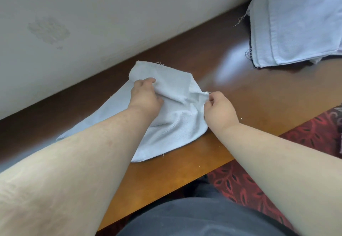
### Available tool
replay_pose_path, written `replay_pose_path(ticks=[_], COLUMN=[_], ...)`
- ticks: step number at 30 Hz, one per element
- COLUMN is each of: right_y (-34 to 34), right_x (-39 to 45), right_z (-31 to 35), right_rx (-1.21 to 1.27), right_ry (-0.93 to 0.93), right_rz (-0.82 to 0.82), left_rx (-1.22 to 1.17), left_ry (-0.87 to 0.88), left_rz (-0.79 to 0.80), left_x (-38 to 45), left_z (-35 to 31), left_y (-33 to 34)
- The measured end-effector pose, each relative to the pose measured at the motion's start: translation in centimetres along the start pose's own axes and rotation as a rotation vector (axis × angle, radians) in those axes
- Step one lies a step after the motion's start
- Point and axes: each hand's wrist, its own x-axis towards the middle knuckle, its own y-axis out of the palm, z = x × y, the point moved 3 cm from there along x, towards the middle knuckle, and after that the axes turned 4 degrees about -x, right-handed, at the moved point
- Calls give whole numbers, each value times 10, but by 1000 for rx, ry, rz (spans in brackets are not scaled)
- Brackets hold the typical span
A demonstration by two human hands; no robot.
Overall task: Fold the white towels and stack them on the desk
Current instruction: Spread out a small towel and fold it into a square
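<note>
Bare forearms, dark clothes

Both forearms are bare up to the frame edge, with no sleeves, watch or rings showing; the left hand (146, 95) and right hand (219, 112) wear no gloves. Dark grey clothing (194, 217) fills 6 o'clock.

Matt terry-cloth towel (172, 124), glossy, seemingly wooden desk (259, 91)

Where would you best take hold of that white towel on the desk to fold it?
By its top corners, coming from above. The towel lies flat on the desk, so only its edges lift free. The left hand and the right hand already pinch its far edge, each with its own grip.
</note>
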Motion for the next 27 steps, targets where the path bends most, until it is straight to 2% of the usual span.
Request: replay_pose_path(ticks=[3, 6, 11, 14, 17, 18, 20, 22, 23, 25, 27], right_y=[-10, -18, -26, -31, -37, -38, -39, -29, -23, -14, -14], right_x=[-6, -15, -25, -30, -33, -34, -35, -31, -28, -25, -21], right_z=[-15, -26, -51, -68, -78, -75, -59, -42, -38, -40, -40], right_rx=[330, 549, 473, 427, 296, 207, -19, -287, -409, -575, -641], right_ry=[298, 532, 543, 557, 454, 361, 49, -239, -317, -354, -312], right_rz=[-123, -147, -138, -134, -197, -231, -236, -48, 81, 247, 253], left_rx=[50, 242, 550, 649, 640, 614, 570, 545, 527, 491, 481], left_ry=[-122, -116, 43, 125, 210, 224, 231, 243, 256, 282, 300], left_rz=[-2, 30, 150, 203, 236, 251, 265, 249, 235, 206, 199], left_x=[6, 18, 36, 44, 49, 50, 51, 50, 48, 41, 30], left_z=[-6, -24, -68, -89, -107, -110, -114, -115, -114, -109, -99], left_y=[-1, 1, 23, 41, 57, 61, 67, 68, 68, 66, 59])
